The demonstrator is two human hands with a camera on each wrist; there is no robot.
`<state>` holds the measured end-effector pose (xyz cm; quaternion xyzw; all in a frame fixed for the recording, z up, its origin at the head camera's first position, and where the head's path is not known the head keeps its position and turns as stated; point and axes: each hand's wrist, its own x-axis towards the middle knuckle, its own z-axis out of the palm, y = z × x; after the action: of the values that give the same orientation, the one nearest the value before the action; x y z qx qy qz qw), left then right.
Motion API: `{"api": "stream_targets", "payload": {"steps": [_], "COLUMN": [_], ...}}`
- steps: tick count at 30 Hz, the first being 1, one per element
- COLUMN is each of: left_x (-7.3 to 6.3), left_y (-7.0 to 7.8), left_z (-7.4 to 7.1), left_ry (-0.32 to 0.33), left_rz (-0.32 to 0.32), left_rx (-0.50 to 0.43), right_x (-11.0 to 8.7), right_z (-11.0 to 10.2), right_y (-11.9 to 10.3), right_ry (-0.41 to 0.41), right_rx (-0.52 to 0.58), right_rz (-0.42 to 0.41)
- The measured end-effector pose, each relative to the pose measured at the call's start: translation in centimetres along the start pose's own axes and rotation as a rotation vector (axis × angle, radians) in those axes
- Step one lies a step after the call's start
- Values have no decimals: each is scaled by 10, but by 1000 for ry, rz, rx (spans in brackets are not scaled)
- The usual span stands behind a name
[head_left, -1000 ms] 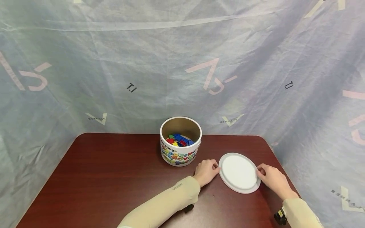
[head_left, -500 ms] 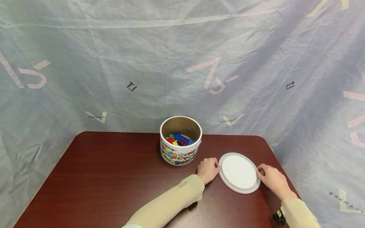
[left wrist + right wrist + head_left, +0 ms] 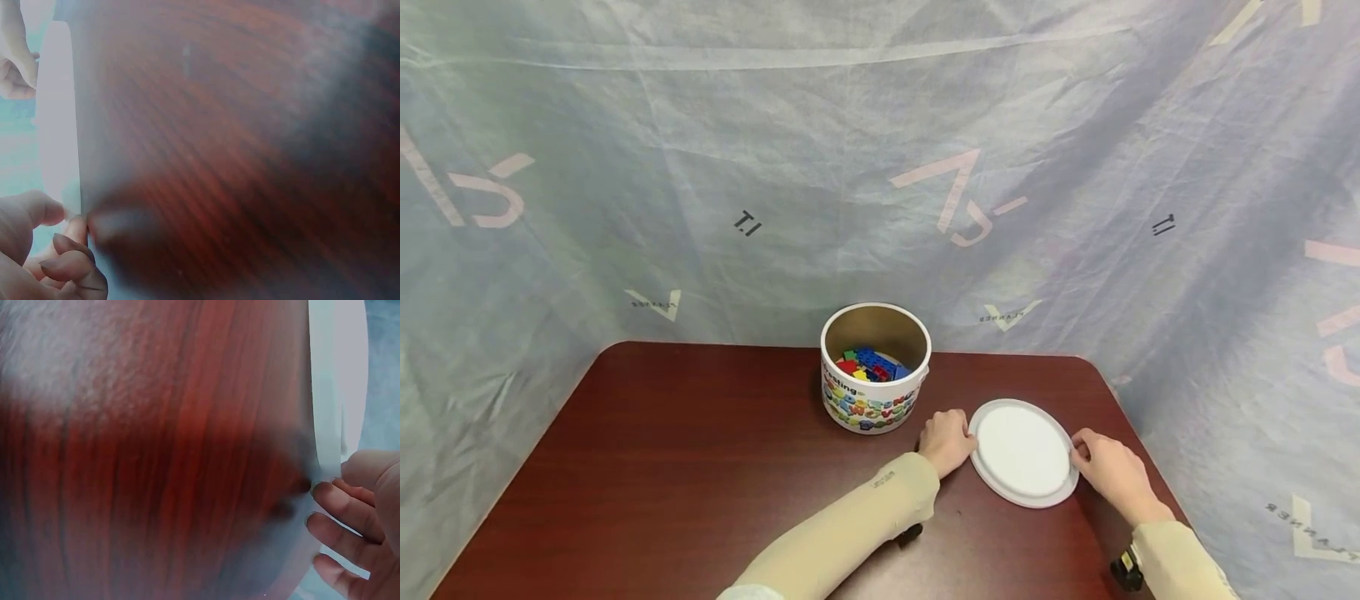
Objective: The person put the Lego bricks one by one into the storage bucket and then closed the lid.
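Observation:
A round white lid [image 3: 1025, 448] lies flat, close over the tabletop, right of the bucket. My left hand [image 3: 947, 442] pinches its left edge; in the left wrist view the thumb and index finger [image 3: 76, 230] meet at the rim. Across from it, my right hand [image 3: 1115, 471] holds the right edge, with the thumb [image 3: 362, 469] over the rim and the other fingers at its underside. The white bucket [image 3: 871, 408], printed with colourful letters, stands uncovered behind the left hand. Inside it are several toy building bricks [image 3: 874, 364] in red, blue, yellow and green.
The dark red-brown wooden table [image 3: 700, 433] extends far to the left. A grey printed cloth [image 3: 805, 183] hangs directly behind the table and along both sides. A small black device [image 3: 1126, 571] sits at the right wrist.
The lid and both hands have shifted slightly left over the last half second. Before that, the left hand settled a little further right against the rim. The bucket stays in place.

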<state>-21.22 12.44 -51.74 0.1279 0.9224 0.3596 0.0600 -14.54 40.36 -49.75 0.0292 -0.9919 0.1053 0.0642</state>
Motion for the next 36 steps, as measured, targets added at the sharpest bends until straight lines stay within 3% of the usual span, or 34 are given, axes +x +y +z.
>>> {"api": "stream_targets", "payload": {"steps": [13,21,24,36], "left_x": [-1,-8,-14,-33], "left_y": [-7,-9,-7,5], "left_z": [-19,-31,-35,-77], "left_ry": [-5,-13,-6,-1], "left_rz": [25,3,3,106], "left_rx": [-80,-205,-237,-339], "right_x": [8,12,12,13], "right_z": [-14,-29,-36,-69], "right_y": [-11,-24,-27,-43], "right_ry": [151,93,114,139], "right_rx": [-17,1,9,56], "right_rz": [-90,-67,-90,-109]}}
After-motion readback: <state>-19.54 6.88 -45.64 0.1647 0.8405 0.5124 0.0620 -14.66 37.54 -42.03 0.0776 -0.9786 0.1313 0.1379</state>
